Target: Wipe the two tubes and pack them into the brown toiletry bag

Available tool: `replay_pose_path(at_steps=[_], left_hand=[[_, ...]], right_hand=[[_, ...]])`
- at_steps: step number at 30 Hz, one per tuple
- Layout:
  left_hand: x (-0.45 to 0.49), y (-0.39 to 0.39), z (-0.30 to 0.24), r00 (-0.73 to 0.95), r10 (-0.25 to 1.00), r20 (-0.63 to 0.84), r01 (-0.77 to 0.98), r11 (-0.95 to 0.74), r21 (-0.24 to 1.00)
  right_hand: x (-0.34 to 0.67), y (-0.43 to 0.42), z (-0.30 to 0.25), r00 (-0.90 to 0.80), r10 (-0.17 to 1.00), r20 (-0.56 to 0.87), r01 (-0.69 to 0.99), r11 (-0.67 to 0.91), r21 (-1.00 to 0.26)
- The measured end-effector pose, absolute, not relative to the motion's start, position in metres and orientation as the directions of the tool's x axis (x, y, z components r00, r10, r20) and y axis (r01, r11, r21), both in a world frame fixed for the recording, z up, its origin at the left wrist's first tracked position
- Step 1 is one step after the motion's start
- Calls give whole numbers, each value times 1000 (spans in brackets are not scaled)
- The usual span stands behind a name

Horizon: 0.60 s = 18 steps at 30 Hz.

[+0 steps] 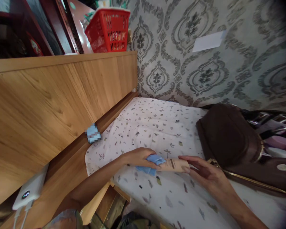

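A beige cosmetic bottle (173, 165) lies sideways between my hands, above the white patterned cloth (154, 124). My left hand (141, 158) pinches a blue cloth (154, 159) against one end of the bottle. Part of that blue cloth hangs below the fingers. On the opposite end, my right hand (202, 171) grips the bottle between thumb and fingers. Small print shows on the bottle's side but is too small to read.
At right an open brown cosmetic bag (231, 133) holds several items. A white power bank (30, 189) with cables rests at lower left, beside a wooden panel (62, 101). A red basket (109, 30) stands above it.
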<state>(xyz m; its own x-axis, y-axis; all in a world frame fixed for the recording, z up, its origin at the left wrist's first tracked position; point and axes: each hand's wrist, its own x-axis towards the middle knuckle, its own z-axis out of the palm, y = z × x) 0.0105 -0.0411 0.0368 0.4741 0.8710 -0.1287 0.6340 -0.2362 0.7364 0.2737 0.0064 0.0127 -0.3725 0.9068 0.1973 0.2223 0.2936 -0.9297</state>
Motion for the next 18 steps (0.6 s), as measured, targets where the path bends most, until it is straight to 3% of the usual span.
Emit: replay_pose_path(at_steps=[8, 13, 18], left_hand=[[21, -49, 23, 369, 929, 19, 753, -311, 580], [21, -45, 24, 247, 969, 8, 709, -186, 680], [15, -42, 31, 241, 970, 24, 610, -171, 773]], right_hand=[[272, 7, 10, -530, 848, -16, 261, 145, -954], [274, 5, 15, -578, 812, -81, 272, 99, -957], [280, 9, 17, -447, 895, -3, 210, 102, -972]])
